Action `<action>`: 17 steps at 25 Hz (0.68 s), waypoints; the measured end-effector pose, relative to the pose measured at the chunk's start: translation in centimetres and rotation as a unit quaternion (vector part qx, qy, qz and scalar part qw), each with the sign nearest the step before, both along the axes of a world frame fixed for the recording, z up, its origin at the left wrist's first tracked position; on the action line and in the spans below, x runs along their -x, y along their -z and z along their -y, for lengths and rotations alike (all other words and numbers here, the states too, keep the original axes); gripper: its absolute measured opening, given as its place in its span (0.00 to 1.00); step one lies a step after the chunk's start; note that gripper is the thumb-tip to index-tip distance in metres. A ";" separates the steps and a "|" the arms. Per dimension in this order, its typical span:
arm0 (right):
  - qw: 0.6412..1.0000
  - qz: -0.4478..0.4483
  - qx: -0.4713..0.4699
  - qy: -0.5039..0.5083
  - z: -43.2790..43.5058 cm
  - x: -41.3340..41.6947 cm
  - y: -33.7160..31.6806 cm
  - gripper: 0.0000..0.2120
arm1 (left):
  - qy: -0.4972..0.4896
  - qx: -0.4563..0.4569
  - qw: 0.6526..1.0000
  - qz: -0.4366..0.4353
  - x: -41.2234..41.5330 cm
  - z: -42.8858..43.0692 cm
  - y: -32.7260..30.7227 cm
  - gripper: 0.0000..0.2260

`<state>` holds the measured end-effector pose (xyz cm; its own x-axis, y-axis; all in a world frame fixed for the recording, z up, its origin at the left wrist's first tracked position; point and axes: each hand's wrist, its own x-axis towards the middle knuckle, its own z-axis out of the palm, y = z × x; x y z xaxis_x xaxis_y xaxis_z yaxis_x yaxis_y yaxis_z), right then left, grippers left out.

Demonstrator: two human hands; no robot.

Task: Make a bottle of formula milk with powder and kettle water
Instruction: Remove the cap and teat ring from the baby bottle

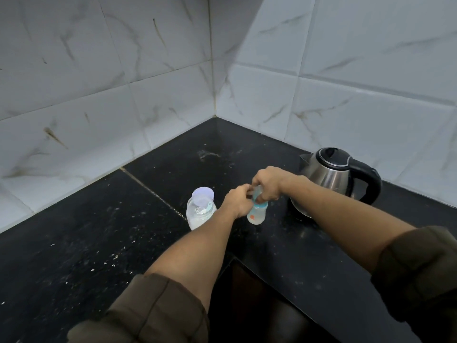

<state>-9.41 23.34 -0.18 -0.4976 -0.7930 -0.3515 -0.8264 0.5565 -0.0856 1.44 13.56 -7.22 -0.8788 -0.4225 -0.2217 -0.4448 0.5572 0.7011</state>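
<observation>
We are looking down at a black speckled stone counter (81, 243) that runs into a corner of white marbled wall tiles (123, 82). Near the middle stands a small clear baby bottle with a teal collar (257, 214), upright on the counter, with a shallow pale layer at its bottom and a small orange mark on its side. Both of our hands are on it. Our left hand (236, 201) is curled against the neck from the left, its fingers pinched in at the top of the bottle. Our right hand (268, 183) comes down over the top, fingers closed around the clear cap piece above the teal collar; we cannot tell how firm that hold is, as the hand covers most of the cap.

Just to the left of the bottle, apart from it, sits a clear round plastic jar of white powder (200, 211), and a pale lilac disc of a lid (202, 194) lies on its mouth, tilted. To the right, behind our right forearm, stands a stainless steel electric kettle with a black lid and black handle (336, 179), spout turned toward the corner. Rolled olive-brown sleeves (158, 310) show at both elbows. Pale specks are scattered over the counter near us.
</observation>
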 end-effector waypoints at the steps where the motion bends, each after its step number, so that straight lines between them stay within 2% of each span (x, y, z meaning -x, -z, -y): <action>1: 1.000 0.004 0.010 0.020 -0.3 0.2 -0.1 0.16 | 0.000 -0.023 1.000 -0.004 -0.2 0.0 0.8 0.23; 4: 0.997 0.018 0.042 0.058 -1.0 0.7 -0.4 0.12 | 0.007 -0.063 0.998 -0.021 -0.6 -0.7 2.4 0.30; 6: 0.995 0.029 0.058 0.072 -1.2 0.5 -0.5 0.11 | -0.007 -0.056 0.997 -0.050 -0.5 -1.6 2.7 0.32; 12: 0.992 0.030 0.089 0.087 -1.8 -0.2 -0.9 0.16 | -0.036 -0.013 0.995 -0.089 -0.1 -2.4 2.4 0.24; 17: 0.998 -0.002 0.066 0.009 -2.4 0.1 -2.2 0.15 | -0.025 -0.052 0.991 -0.122 0.1 -2.4 2.0 0.20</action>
<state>-9.47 25.75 2.03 -0.5127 -0.8235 -0.2430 -0.8174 0.5548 -0.1555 1.36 15.96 -9.17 -0.8904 -0.4524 -0.0501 -0.2805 0.4586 0.8432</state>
